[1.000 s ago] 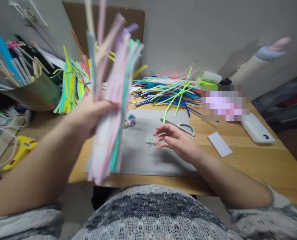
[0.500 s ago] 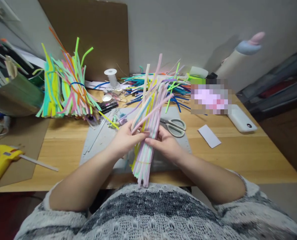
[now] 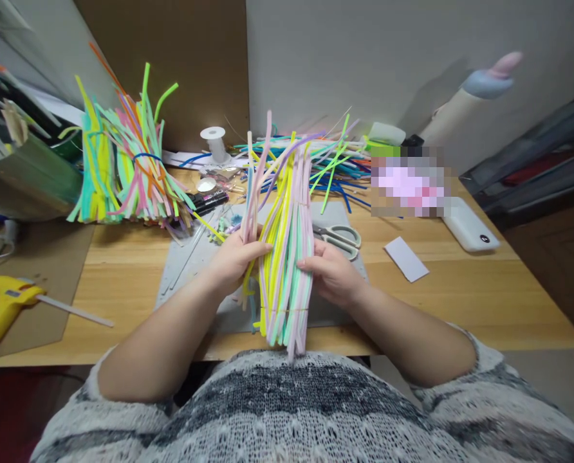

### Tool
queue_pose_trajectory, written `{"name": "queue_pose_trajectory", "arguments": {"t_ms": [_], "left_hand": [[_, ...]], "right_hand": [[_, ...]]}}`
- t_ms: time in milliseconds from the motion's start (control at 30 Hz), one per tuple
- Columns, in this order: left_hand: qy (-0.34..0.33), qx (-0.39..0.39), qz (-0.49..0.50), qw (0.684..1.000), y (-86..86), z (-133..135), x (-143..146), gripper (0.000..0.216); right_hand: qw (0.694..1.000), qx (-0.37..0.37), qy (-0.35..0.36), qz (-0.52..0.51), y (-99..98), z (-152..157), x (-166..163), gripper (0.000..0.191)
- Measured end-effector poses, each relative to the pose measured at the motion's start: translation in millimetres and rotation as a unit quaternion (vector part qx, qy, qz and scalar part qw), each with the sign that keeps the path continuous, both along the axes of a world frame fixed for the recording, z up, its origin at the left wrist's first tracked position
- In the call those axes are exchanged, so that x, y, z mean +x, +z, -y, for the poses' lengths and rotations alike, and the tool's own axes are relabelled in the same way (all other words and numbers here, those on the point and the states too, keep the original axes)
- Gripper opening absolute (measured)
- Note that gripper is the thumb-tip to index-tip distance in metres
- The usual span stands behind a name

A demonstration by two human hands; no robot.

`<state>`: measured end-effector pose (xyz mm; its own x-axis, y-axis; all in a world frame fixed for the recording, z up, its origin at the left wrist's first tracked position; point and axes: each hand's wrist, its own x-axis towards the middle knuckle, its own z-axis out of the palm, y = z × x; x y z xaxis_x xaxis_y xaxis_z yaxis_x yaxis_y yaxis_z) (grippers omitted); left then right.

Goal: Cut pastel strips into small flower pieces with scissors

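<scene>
Yellow, pink and mint fuzzy stems are forming a fanned bundle (image 3: 286, 276) above the grey mat (image 3: 338, 315) on the table (image 3: 484, 302). Spreading it seems only partly done: a thin band (image 3: 287, 311) is circling the lower ends, keeping them gathered, while several separate stems (image 3: 253, 206) are standing apart at the left. The left grip (image 3: 233, 262) is holding the bundle's left edge and those separate stems; the right grip (image 3: 335, 273) is pinching the right edge, thumb (image 3: 311, 263) lying across the front. Both forearms (image 3: 166, 341) are angling inward, elbows spreading wide. Scissors (image 3: 347, 239) are lying unused just beyond the right grip.
</scene>
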<state>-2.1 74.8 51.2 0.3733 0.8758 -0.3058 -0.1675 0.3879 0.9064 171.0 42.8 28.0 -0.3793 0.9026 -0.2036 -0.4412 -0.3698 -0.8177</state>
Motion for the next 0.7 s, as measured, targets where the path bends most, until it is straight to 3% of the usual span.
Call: {"name": "queue_pose_trajectory", "arguments": {"t_ms": [233,367,500,567,700], "left_hand": [[-0.006,0.015,-0.031,0.999,2.3,2,-2,0.024],[-0.036,0.104,-0.058,0.992,1.5,8,2,0.03],[-0.046,0.161,-0.091,0.982,-1.2,11,5,0.044],[-0.029,0.143,-0.092,0.985,-2.9,10,4,0.037],[-0.019,0.03,-0.051,0.998,-2.9,6,1,0.008]], "right_hand": [[0.998,0.029,0.013,0.046,-3.8,-1,1,0.039],[0.982,0.138,-0.035,0.123,-5.2,0,0,0.057],[0.934,0.285,-0.021,0.213,0.6,8,4,0.068],[0.929,0.306,-0.004,0.21,2.6,11,6,0.065],[0.959,0.223,-0.038,0.17,0.8,9,4,0.054]]}}
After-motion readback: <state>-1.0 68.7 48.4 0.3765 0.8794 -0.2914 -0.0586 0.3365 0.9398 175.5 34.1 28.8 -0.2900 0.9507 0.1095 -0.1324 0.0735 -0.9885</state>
